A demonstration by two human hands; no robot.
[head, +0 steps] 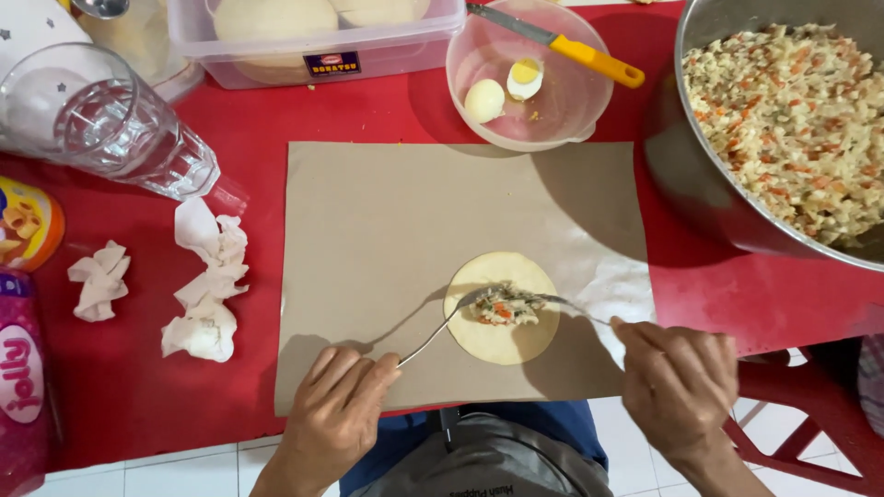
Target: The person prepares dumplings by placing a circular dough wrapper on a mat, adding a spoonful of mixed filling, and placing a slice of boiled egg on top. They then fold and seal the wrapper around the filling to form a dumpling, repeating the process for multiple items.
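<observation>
Pale dough disc [502, 322] looks soft, tearable; my left hand [336, 414] and right hand [677, 382] each pinch a spoon handle, scraping filling [505, 306]; I would lift its edge.

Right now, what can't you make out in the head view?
- Steel bowl: right side cut off by the frame edge.
- Clear tub: top cropped, contents partly out of frame.
- Right hand: its utensil is mostly hidden under the fingers; type unclear.
- Packages at left: cropped by the edge.

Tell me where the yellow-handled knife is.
In the head view, the yellow-handled knife lies across the pink bowl at top centre, above the egg pieces, left of the metal bowl.
</observation>
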